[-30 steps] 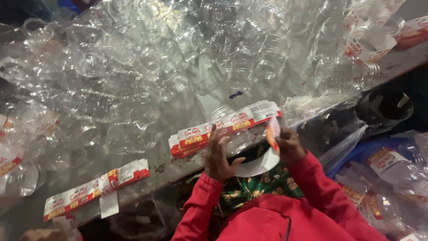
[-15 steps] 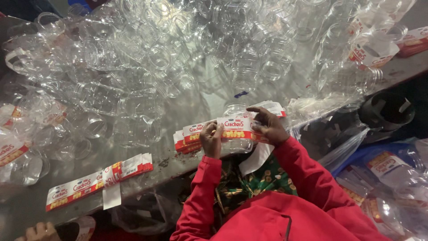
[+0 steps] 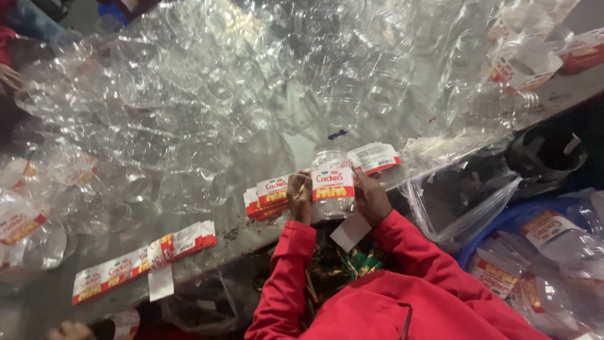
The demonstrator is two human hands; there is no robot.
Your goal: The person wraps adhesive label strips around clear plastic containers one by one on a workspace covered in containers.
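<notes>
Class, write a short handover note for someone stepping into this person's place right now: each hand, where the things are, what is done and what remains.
Left hand grips the left side of a clear plastic jar held at the table's near edge. Right hand holds its right side, pressing on the red and white label.
Done: that label sits across the jar's front.
A stack of the same labels lies just left of the jar, another strip further left, a few more behind the jar.
Left: a big heap of bare clear jars covers the table.
Labelled jars fill a bag on the right.
</notes>
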